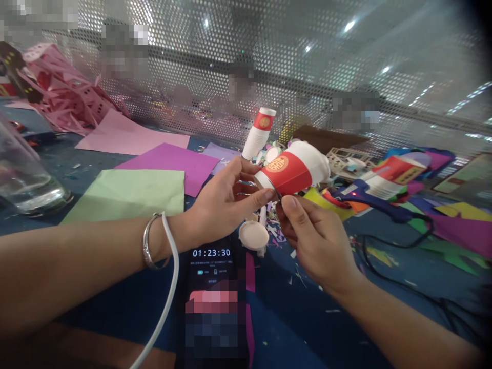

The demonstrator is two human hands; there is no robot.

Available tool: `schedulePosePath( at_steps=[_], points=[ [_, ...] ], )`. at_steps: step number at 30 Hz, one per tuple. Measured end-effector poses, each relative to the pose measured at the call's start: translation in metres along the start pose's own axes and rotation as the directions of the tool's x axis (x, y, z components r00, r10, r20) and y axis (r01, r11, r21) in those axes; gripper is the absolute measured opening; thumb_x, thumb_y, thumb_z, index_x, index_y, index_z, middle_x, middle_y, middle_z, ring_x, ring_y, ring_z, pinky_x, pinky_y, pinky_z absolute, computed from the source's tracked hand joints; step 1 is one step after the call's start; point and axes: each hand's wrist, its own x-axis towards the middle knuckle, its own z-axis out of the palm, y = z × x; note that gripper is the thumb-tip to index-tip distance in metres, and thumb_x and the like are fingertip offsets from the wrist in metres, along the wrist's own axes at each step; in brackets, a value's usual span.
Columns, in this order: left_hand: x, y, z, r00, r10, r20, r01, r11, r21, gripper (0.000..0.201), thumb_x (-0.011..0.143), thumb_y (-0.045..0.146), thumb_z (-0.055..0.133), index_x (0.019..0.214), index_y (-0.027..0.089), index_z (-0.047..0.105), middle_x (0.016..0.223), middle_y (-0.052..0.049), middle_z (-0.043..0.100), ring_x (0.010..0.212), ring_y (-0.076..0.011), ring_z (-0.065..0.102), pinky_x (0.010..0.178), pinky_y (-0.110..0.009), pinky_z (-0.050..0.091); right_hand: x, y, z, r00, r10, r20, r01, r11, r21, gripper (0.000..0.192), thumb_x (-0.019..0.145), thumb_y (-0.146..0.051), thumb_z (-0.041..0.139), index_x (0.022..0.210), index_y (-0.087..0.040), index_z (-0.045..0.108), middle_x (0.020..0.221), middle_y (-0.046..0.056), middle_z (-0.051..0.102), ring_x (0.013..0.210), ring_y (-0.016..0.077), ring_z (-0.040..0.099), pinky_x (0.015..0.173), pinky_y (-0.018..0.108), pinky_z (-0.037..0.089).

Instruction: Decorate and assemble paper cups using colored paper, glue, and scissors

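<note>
While the left hand (223, 202) pinches the rim of the red-and-white paper cup (294, 171), holding it on its side above the phone (213, 287), the right hand (315, 238) is closed on something thin & dark at the cup's lower edge, prob. scissors, though I can't tell for sure. Risks, as I judge them: the thin paper wall could crush or tear under the left thumb; whatever tool it is could slip toward the left fingertips, which sit just beside it. 1 loose white disc (253, 236) lies just above the phone, near the scraps, easy to knock. Right of the phone, well apart, the blue glue gun (369, 195) & its cable could snag a wrist.
</note>
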Motion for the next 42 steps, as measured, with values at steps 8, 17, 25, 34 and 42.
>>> schedulePosePath(
  at_steps=[8,17,25,34,42],
  points=[
    [-0.0045,0.0041,0.0040,0.993,-0.099,-0.058,0.098,0.995,-0.021,0.032,0.087,0.025,0.073,0.106,0.020,0.049,0.105,-0.006,0.067,0.093,-0.0187,0.068,0.079,-0.034,0.057,-0.0013,-0.0010,-0.0009,1.000,0.001,0.009,-0.001,1.000,-0.015,0.046,0.096,-0.059,0.056,0.069,-0.022,0.051,0.057,-0.004,0.035,0.047,0.0101,0.024,0.041,0.028,0.019],
    [-0.0010,0.0059,0.0029,0.990,-0.102,-0.094,0.105,0.994,0.030,0.040,0.085,0.024,0.075,0.115,0.018,0.049,0.111,-0.010,0.068,0.097,-0.0212,0.069,0.083,-0.038,0.058,0.0009,-0.0012,0.0012,1.000,0.026,-0.004,-0.026,1.000,0.009,0.046,0.096,-0.059,0.057,0.070,-0.022,0.051,0.059,-0.004,0.036,0.049,0.0098,0.027,0.040,0.026,0.018],
    [-0.0045,0.0050,0.0011,0.992,0.074,-0.101,-0.054,0.980,0.191,0.037,0.081,0.024,0.079,0.108,0.019,0.055,0.112,-0.009,0.068,0.098,-0.0202,0.068,0.081,-0.035,0.060,0.0006,-0.0007,0.0026,0.998,0.048,0.028,-0.050,0.996,0.072,0.046,0.095,-0.059,0.059,0.069,-0.022,0.051,0.057,-0.006,0.033,0.047,0.0089,0.023,0.040,0.026,0.016],
    [-0.0053,0.0087,0.0021,0.998,0.002,-0.067,0.004,0.997,0.081,0.046,0.083,0.029,0.079,0.120,0.019,0.052,0.118,-0.011,0.065,0.103,-0.0236,0.066,0.081,-0.037,0.061,-0.0011,-0.0052,0.0008,1.000,-0.006,0.013,0.005,0.999,0.037,0.046,0.098,-0.057,0.055,0.070,-0.021,0.052,0.058,-0.004,0.036,0.049,0.0088,0.029,0.042,0.025,0.021],
    [-0.0009,0.0042,0.0025,0.996,-0.088,-0.031,0.083,0.988,-0.133,0.037,0.085,0.027,0.077,0.110,0.020,0.052,0.099,-0.004,0.066,0.097,-0.0213,0.069,0.085,-0.038,0.059,-0.0008,-0.0029,0.0000,1.000,-0.017,0.010,0.016,1.000,0.021,0.045,0.100,-0.055,0.054,0.070,-0.021,0.051,0.058,-0.006,0.033,0.047,0.0077,0.025,0.042,0.026,0.019]
  ],
)
